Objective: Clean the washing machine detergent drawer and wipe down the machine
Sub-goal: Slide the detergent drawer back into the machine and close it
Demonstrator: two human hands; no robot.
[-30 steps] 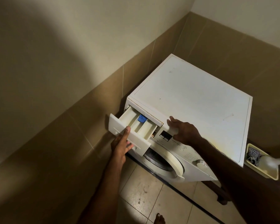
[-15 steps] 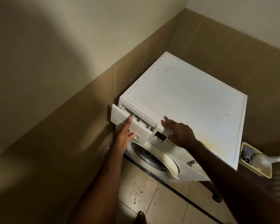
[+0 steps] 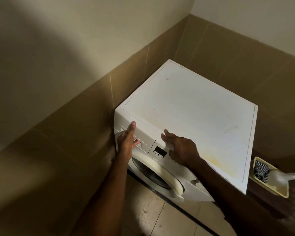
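Left hand [image 3: 127, 142]: fingers straight, flat against the detergent drawer [image 3: 134, 133], which sat flush in the washing machine [image 3: 191, 113].
Right hand [image 3: 180, 147]: fingers relaxed, holding nothing, resting on the machine's front edge.

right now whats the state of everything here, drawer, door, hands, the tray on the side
detergent drawer: pushed in, flush with the front panel
washing machine door: looks shut
washing machine top: bare, yellowish stain near the front right corner
left hand: open, fingers flat against the drawer front
right hand: open, fingers spread over the control panel
yellow tray: holds a striped cloth and a white bottle lying in it
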